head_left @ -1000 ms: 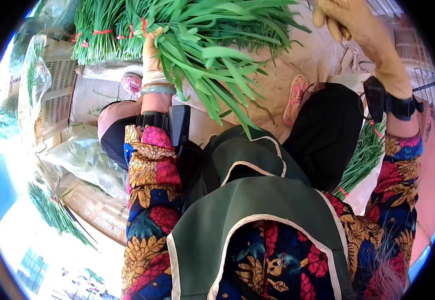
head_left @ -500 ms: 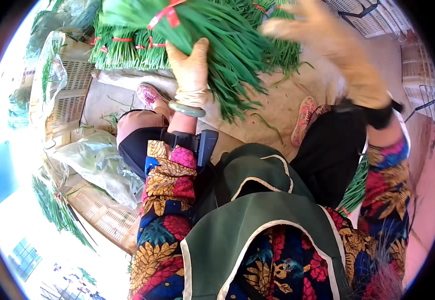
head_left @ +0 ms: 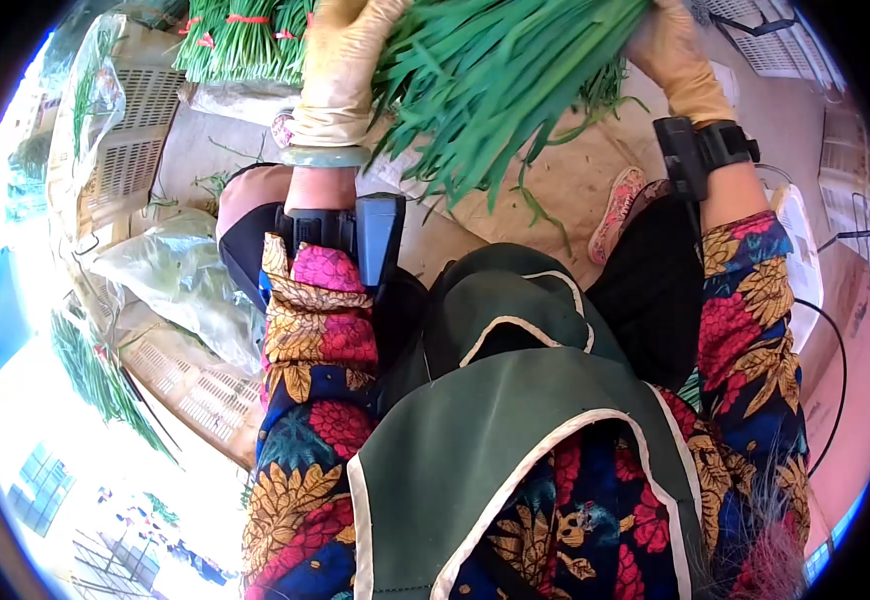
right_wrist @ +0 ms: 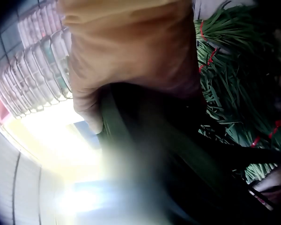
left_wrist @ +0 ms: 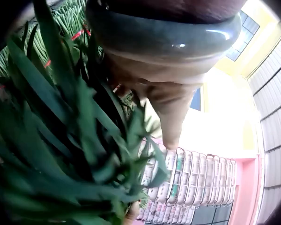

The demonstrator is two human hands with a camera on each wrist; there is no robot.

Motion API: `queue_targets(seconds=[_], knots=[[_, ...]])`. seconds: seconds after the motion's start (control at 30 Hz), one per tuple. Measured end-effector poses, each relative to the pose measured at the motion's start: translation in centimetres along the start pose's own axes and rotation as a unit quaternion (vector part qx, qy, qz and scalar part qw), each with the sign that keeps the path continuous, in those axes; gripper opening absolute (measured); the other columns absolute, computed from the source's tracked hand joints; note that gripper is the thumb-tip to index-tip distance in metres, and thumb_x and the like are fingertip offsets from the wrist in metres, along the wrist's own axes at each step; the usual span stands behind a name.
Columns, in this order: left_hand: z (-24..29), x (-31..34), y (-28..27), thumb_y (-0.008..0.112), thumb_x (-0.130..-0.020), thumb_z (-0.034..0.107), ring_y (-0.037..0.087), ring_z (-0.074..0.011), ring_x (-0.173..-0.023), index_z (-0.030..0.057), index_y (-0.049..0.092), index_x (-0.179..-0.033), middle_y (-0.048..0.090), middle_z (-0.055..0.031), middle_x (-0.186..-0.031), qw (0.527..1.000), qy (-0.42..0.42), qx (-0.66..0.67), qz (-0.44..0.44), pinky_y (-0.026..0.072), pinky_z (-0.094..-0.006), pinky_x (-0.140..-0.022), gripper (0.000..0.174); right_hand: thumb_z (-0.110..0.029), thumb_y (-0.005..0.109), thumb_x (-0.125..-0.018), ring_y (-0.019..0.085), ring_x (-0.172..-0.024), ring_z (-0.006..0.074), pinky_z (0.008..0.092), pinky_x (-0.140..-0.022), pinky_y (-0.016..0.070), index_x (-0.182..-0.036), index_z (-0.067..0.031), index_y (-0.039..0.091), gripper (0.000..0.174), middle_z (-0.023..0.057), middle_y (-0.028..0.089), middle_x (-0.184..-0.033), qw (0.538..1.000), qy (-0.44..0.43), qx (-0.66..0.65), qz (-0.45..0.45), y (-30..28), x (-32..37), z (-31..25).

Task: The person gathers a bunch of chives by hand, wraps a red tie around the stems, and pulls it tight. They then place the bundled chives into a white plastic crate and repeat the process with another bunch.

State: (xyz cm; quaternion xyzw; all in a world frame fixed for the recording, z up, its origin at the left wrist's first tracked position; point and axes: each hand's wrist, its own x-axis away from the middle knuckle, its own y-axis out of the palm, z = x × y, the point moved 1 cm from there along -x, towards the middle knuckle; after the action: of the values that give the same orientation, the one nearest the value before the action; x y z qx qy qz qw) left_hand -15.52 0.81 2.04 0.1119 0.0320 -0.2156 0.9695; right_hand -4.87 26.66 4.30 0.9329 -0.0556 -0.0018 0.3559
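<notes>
A thick bundle of long green chives (head_left: 495,80) is held up in front of my knees. My gloved left hand (head_left: 345,50), a jade bangle (head_left: 323,156) at its wrist, grips the bundle on its left side. At the bundle's right side my gloved right hand (head_left: 670,55) holds it too. In the left wrist view the bangle (left_wrist: 164,40) and glove (left_wrist: 168,103) sit against the leaves (left_wrist: 61,140). The right wrist view shows the glove (right_wrist: 126,56) with its thumb over dark, blurred leaves. The fingertips of both hands are hidden by the frame's top edge.
Tied chive bundles with red bands (head_left: 245,30) lie at the top left, also seen as tied bundles (right_wrist: 234,70). Plastic crates (head_left: 125,130) and a clear bag (head_left: 175,290) stand at the left. A pink shoe (head_left: 615,215) rests on the brown mat (head_left: 555,190).
My right hand has come down from the air onto the bundle's right side. The left hand has raised the bundle, whose leaf tips now hang toward me.
</notes>
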Motion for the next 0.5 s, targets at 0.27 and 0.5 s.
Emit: queue_targets(seconds=[0.27,0.5], knots=[[1.1,2.8,2.0,0.073,-0.079,0.008,0.060,-0.0124,-0.088,0.0012,0.055,-0.127,0.066,-0.0069,-0.103,0.926,-0.146,-0.202,-0.285,0.0484,-0.0249,-0.083,0.052,-0.031,0.048,-0.087,0.066,-0.093,0.0273,0.0381,-0.087,0.0539,-0.118,0.0018,0.057,0.046,0.0156,0.067,-0.105,0.990,-0.056,0.103,0.074,-1.3,0.6,-1.3],[-1.1,2.8,1.0,0.054,-0.088,-0.008,0.064,-0.0127,-0.079,0.0002,0.055,-0.128,0.067,-0.0087,-0.101,0.943,-0.253,-0.041,-0.214,0.0527,-0.0233,-0.065,0.041,-0.034,0.045,-0.088,0.067,-0.092,0.0272,0.0372,-0.086,0.0547,-0.118,0.0020,0.061,0.050,0.0155,0.068,-0.107,0.983,-0.085,0.043,0.156,-2.9,2.0,-3.3]])
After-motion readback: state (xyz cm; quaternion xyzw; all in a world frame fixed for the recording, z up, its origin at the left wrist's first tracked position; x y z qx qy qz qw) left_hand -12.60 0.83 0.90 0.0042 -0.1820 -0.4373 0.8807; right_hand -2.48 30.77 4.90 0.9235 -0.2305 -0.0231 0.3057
